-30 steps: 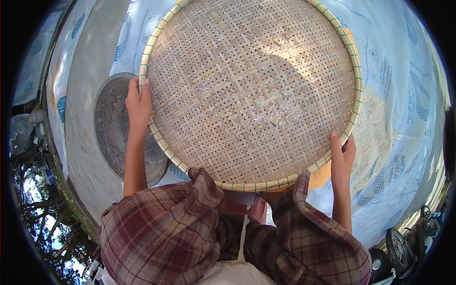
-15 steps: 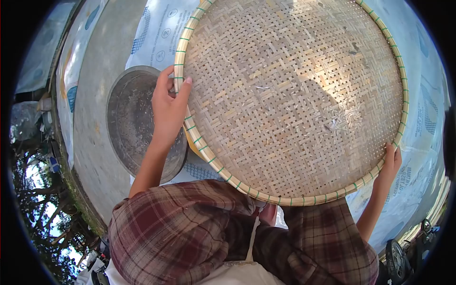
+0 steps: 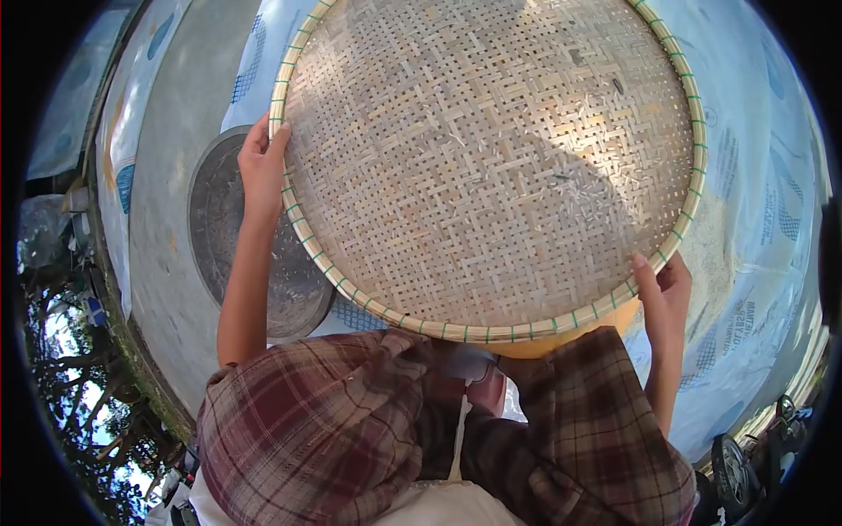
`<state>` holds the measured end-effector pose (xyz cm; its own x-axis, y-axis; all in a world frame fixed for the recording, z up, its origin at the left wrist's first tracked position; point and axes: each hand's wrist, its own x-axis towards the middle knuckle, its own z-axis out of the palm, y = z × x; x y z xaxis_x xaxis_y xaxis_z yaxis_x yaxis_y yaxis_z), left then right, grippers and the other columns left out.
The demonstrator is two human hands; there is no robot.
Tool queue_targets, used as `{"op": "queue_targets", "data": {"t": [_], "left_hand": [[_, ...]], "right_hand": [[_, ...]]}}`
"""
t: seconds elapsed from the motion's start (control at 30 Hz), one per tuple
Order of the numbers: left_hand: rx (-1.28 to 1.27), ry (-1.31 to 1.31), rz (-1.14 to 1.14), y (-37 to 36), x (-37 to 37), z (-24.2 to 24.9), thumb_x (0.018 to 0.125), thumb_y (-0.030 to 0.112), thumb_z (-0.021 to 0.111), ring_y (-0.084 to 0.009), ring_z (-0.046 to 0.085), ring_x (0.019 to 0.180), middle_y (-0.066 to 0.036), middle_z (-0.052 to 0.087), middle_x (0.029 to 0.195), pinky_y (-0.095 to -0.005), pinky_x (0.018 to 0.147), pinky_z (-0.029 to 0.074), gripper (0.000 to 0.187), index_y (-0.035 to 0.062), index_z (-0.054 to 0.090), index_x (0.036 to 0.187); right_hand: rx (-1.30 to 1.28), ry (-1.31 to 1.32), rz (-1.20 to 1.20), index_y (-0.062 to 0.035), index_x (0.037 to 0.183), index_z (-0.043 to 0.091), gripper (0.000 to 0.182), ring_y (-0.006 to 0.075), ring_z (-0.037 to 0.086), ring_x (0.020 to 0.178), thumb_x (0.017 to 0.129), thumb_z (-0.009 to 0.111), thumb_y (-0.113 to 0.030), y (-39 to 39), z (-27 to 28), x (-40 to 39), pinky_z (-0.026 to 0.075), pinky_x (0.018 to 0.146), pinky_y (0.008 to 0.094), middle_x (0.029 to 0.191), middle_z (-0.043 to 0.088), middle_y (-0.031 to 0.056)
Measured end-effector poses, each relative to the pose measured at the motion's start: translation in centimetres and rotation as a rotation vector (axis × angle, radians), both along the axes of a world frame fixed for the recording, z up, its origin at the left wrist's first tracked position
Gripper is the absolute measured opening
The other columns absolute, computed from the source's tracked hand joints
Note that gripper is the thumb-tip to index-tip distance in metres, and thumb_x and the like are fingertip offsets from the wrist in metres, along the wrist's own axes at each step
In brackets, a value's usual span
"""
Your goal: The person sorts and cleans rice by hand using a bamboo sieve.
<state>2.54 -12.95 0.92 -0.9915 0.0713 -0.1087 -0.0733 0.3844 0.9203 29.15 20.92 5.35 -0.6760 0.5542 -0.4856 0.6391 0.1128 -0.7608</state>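
Observation:
A large round woven bamboo tray (image 3: pixel 474 202), its rim bound with green ties, is held above my lap. My left hand (image 3: pixel 261 171) grips the rim on the left side, thumb on top. At the lower right, my right hand (image 3: pixel 665 285) is closed round the rim, with its thumb over the edge. Small pale grains (image 3: pixel 592 200) lie scattered on the weave, thickest at the right of centre. A grey metal basin (image 3: pixel 203 232) is partly behind my left forearm and the tray, with bits of grain in it.
Blue and white printed sheets (image 3: pixel 759 254) cover the ground on the right. Bare concrete (image 3: pixel 162 219) shows at the left. Something yellow (image 3: pixel 570 340) shows under the tray's lower edge. A wheel (image 3: pixel 732 473) stands at the bottom right, and branches (image 3: pixel 74 377) at the bottom left.
Both hands and the tray have shifted left, and the tray covers more of the basin's right side. The grains are more spread out, and more yellow shows below the tray.

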Motion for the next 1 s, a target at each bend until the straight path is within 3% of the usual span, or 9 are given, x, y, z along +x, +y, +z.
{"op": "queue_targets", "data": {"t": [0.07,0.17,0.3,0.4,0.57,0.73,0.8,0.93,1.0], "left_hand": [[-0.025,-0.049,0.017,0.6,0.0,1.1,0.086,0.006,0.056,-0.0088,0.055,0.086,-0.007,0.06,0.1,-0.0236,0.077,0.045,0.035,-0.0044,0.049,0.12],[0.051,-0.053,-0.001,5.3,4.4,3.5,0.087,0.007,0.056,-0.0092,0.055,0.09,-0.008,0.059,0.103,-0.0247,0.08,0.044,0.036,-0.0062,0.048,0.12],[0.075,-0.014,0.014,1.6,1.1,0.7,0.087,0.008,0.056,-0.0078,0.055,0.087,-0.006,0.06,0.101,-0.0225,0.077,0.044,0.035,-0.0048,0.05,0.119],[-0.009,0.068,0.02,-0.7,-0.7,0.4,0.088,0.009,0.056,-0.0063,0.054,0.083,-0.004,0.061,0.097,-0.021,0.074,0.044,0.03,-0.0034,0.054,0.115],[0.023,-0.034,-0.025,5.5,4.4,3.3,0.087,0.005,0.056,-0.0068,0.055,0.084,-0.007,0.061,0.098,-0.0217,0.074,0.044,0.034,-0.005,0.049,0.119],[0.033,0.01,-0.017,-0.9,-0.7,-2.9,0.085,0.007,0.06,-0.0085,0.056,0.082,-0.009,0.06,0.096,-0.0217,0.072,0.044,0.039,-0.0052,0.047,0.119],[-0.039,0.057,-0.044,-0.7,-0.6,-1.6,0.084,0.007,0.06,-0.0083,0.056,0.081,-0.008,0.06,0.094,-0.0215,0.072,0.044,0.038,-0.0052,0.047,0.119],[-0.034,0.056,-0.037,6.0,4.0,3.3,0.086,0.007,0.057,-0.0071,0.055,0.078,-0.006,0.061,0.091,-0.021,0.07,0.044,0.034,-0.0054,0.048,0.117],[-0.021,0.025,-0.018,4.7,3.8,2.6,0.086,0.007,0.056,-0.0071,0.055,0.078,-0.006,0.061,0.091,-0.021,0.069,0.044,0.034,-0.0055,0.048,0.117]], "right_hand": [[0.0,0.219,-0.221,0.003,0.103,0.054,0.029,0.011,0.048,0.075,0.084,0.056,-0.018,0.3,-0.2,-0.8,0.039,0.072,0.0265,0.086,0.057,0.0054],[0.1,0.173,-0.544,0.0028,0.107,0.052,0.035,0.0117,0.052,0.076,0.087,0.046,-0.025,4.6,1.2,0.6,0.041,0.073,0.0251,0.085,0.057,0.0057],[0.107,0.141,-0.047,0.0017,0.102,0.055,0.026,0.0066,0.047,0.066,0.083,0.057,-0.016,3.9,0.0,2.6,0.038,0.062,0.0211,0.078,0.056,0.0],[-0.062,0.174,-0.097,0.0024,0.102,0.055,0.026,0.0055,0.043,0.064,0.084,0.057,-0.016,-1.5,-1.6,0.2,0.035,0.059,0.0207,0.077,0.054,-0.0006],[0.071,0.221,-0.366,0.0028,0.104,0.055,0.03,0.0075,0.05,0.073,0.087,0.049,-0.021,6.4,0.5,3.1,0.04,0.067,0.0231,0.082,0.058,0.0035],[0.174,0.016,0.106,0.003,0.104,0.056,0.032,0.0044,0.043,0.069,0.08,0.062,-0.017,0.8,1.1,0.6,0.034,0.059,0.0205,0.08,0.055,-0.0023],[-0.091,0.218,-0.08,0.0029,0.105,0.054,0.03,0.0057,0.044,0.07,0.082,0.06,-0.015,-0.7,-1.0,0.4,0.036,0.062,0.0216,0.082,0.055,-0.0006],[0.157,0.201,-0.376,0.0037,0.107,0.053,0.029,0.0076,0.05,0.072,0.088,0.046,-0.018,5.6,-0.7,2.6,0.041,0.067,0.023,0.085,0.056,0.0037],[0.113,0.249,-0.417,0.0029,0.102,0.054,0.026,0.0071,0.049,0.068,0.086,0.051,-0.018,5.8,1.2,2.3,0.041,0.066,0.0226,0.078,0.054,0.0017]]}}
